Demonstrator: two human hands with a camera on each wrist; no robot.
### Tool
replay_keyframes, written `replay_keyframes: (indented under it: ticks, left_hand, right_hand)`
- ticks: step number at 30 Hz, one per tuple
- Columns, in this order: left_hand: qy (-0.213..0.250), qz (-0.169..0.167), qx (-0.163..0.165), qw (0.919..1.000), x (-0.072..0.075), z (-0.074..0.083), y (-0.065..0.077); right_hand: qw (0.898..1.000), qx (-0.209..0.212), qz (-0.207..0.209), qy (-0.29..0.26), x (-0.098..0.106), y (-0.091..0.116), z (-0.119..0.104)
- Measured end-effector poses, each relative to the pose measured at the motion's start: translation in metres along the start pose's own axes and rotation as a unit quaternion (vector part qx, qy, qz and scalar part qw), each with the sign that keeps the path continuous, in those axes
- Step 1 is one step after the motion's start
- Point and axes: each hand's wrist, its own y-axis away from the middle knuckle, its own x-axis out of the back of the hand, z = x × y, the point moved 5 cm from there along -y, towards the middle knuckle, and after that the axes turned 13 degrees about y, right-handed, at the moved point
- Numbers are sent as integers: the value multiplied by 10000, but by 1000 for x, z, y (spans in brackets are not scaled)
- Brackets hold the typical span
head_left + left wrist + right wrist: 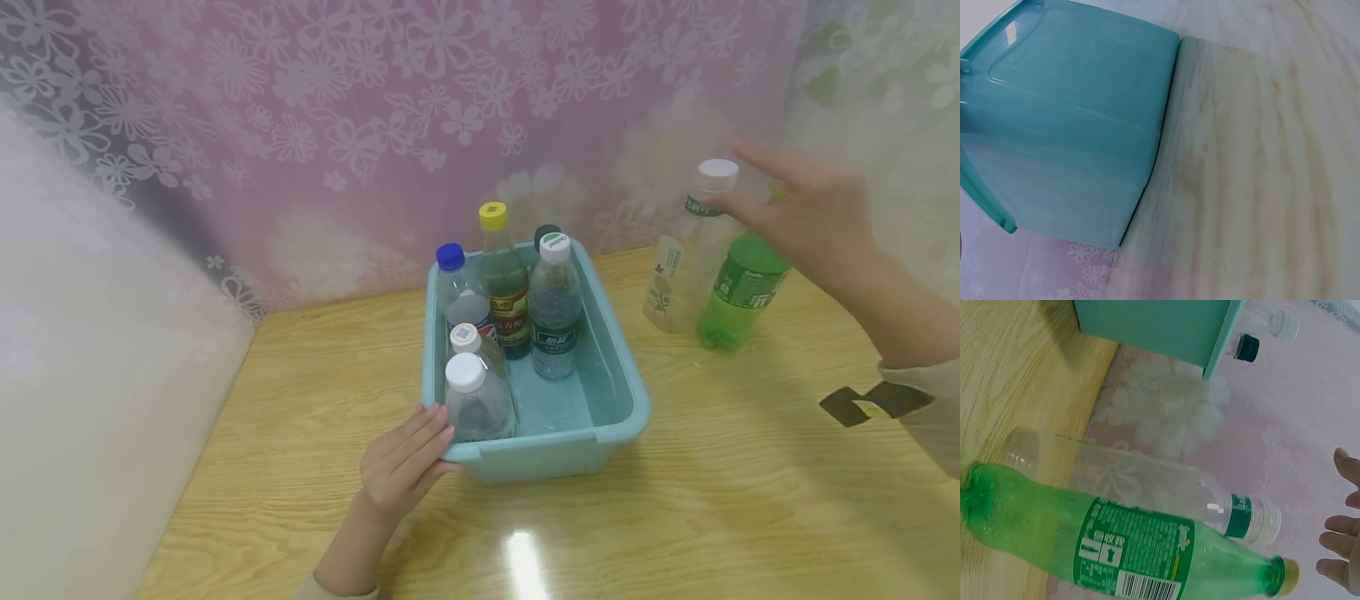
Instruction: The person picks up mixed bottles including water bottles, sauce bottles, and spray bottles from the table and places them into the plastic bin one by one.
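My left hand point(405, 462) grips the near-left corner of a light blue plastic basin point(626, 408), with fingers over the rim and the thumb beneath it. Inside stand several bottles: a blue-capped one point(451, 258), a yellow-capped vinegar bottle point(504, 267), a green-labelled water bottle point(555, 300), a dark-capped one, and two white-capped bottles at the front left. On the right, my right hand point(813, 221) is raised with thumb and fingers spread, holding nothing. Below it stand a clear empty bottle point(1147, 475) and a green Sprite bottle point(1041, 519); the right wrist view shows the fingers apart from both caps.
The wooden table point(315, 417) carries the basin and the two loose bottles. A pink flowered curtain point(337, 167) hangs along the back edge, and a pale surface point(97, 333) rises on the left. The basin's outer wall point(1072, 125) fills much of the left wrist view.
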Motion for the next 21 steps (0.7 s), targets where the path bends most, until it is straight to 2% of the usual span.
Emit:
replay_keyframes:
  ticks: [3,9,13,17,21]
  left_hand:
    - [-3,-11,16,10000,0,0,0]
    - [-21,-14,-34,10000,0,0,0]
    - [-38,-19,-56,10000,-1,0,0]
    - [-80,-14,-62,9999,-1,0,0]
    - [-95,-4,-61,9999,0,0,1]
  right_hand:
    - [9998,-199,-27,-13,2,1,8]
    - [9987,-256,-267,338,5,7,21]
    - [9975,-496,-432,262,3,13,31]
    - [9936,-776,-750,329,0,18,39]
    - [9832,-1159,-1324,490,-4,21,45]
